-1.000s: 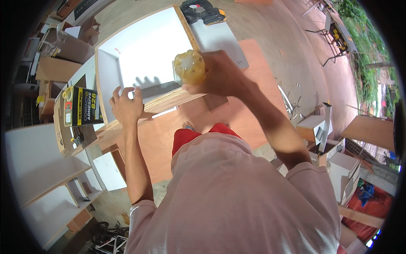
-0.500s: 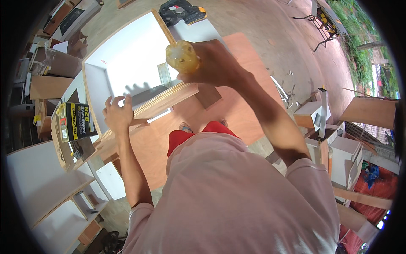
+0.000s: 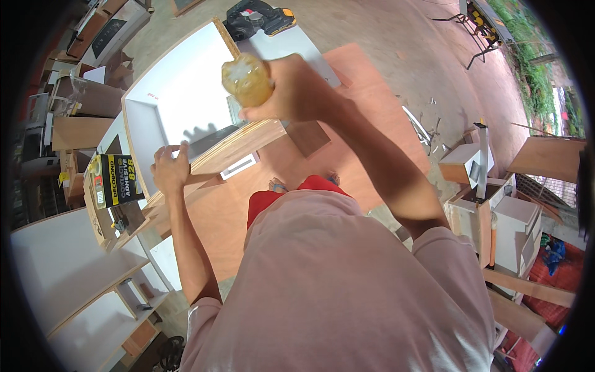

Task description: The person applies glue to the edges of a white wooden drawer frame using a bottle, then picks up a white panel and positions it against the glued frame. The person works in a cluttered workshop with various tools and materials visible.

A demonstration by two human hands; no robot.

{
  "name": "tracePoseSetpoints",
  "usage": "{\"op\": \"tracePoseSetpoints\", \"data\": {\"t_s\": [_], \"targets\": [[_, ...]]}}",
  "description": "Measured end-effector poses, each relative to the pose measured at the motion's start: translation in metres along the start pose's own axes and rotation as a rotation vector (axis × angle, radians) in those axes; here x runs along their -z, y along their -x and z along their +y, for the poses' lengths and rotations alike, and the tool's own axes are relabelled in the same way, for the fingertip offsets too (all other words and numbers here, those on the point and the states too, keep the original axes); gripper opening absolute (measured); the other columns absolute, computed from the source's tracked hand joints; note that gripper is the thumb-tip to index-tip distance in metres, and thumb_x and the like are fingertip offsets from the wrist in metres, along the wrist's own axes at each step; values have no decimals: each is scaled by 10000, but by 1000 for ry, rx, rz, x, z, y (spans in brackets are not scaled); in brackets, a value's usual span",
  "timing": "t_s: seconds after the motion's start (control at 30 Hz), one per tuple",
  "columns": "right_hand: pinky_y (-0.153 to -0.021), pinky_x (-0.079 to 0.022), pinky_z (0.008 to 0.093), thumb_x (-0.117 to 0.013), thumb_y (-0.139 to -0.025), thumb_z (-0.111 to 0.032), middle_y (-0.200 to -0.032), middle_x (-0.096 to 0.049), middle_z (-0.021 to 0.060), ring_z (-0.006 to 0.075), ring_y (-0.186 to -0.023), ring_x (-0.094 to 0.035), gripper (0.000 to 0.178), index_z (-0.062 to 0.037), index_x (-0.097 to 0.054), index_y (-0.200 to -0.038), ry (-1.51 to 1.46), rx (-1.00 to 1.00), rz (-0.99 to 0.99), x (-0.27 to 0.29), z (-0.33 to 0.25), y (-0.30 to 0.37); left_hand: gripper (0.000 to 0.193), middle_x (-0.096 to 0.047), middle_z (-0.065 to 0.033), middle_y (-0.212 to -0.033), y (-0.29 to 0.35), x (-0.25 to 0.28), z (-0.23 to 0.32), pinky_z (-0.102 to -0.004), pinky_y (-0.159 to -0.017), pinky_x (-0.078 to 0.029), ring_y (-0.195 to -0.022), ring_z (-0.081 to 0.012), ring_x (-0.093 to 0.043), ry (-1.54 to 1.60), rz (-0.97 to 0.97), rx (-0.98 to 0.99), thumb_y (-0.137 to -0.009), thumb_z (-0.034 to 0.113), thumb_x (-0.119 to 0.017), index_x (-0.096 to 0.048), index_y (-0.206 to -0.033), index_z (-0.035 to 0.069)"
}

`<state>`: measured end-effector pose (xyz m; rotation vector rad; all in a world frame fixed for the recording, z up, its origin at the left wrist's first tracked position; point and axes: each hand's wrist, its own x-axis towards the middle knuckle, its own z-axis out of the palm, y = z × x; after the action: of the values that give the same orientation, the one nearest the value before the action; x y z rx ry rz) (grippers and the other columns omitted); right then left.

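The right hand clamps its grip on 1 translucent yellow plastic bottle over a white, wood-edged open box; the left hand, grip apart, is at its near rim.

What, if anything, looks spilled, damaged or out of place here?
No spill or damage stands out. Pale strips lie strewn on the floor, untidily, beside the plywood sheet. The right hand holds a bottle base-up, unusually.
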<state>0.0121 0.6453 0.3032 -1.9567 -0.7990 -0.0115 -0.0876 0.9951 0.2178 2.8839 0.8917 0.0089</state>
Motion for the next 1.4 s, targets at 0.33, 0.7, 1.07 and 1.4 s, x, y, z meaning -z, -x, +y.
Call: {"op": "tracePoseSetpoints", "data": {"t_s": [0.33,0.7,1.07,1.4], "targets": [[-771,-575,383,-931,-718,-290,-896,-782,172,330,-789,-737,468,-12,-760,-1052,-54,-26,-80,18,-4,0,503,-598,-81,-1547,3,-1,2,-499,-1170,-437,-1398,-414,-539,41,29,14,-950,610,-625,-809,-1216,224],[-723,-572,365,-908,-696,-180,-830,-772,115,226,-731,-714,381,-3,-753,-997,104,10,-179,26,-2,-9,549,-620,-110,-1514,4,-2,0,-516,-1153,-448,-1361,-433,-557,86,82,42,-939,613,-628,-804,-1220,175],[-731,-562,376,-918,-713,-209,-865,-777,148,265,-739,-709,405,12,-742,-1003,177,60,-156,33,10,-14,513,-663,-109,-1450,4,-2,2,-508,-1119,-476,-1310,-424,-590,101,139,37,-929,591,-664,-809,-1200,180],[-757,-585,341,-926,-832,-282,-924,-803,69,196,-808,-758,261,-93,-821,-978,276,27,372,91,37,-4,547,-756,-126,-1304,9,13,6,-474,-1031,-543,-1214,-370,-699,201,-78,11,-953,609,-632,-794,-1219,159]]}}
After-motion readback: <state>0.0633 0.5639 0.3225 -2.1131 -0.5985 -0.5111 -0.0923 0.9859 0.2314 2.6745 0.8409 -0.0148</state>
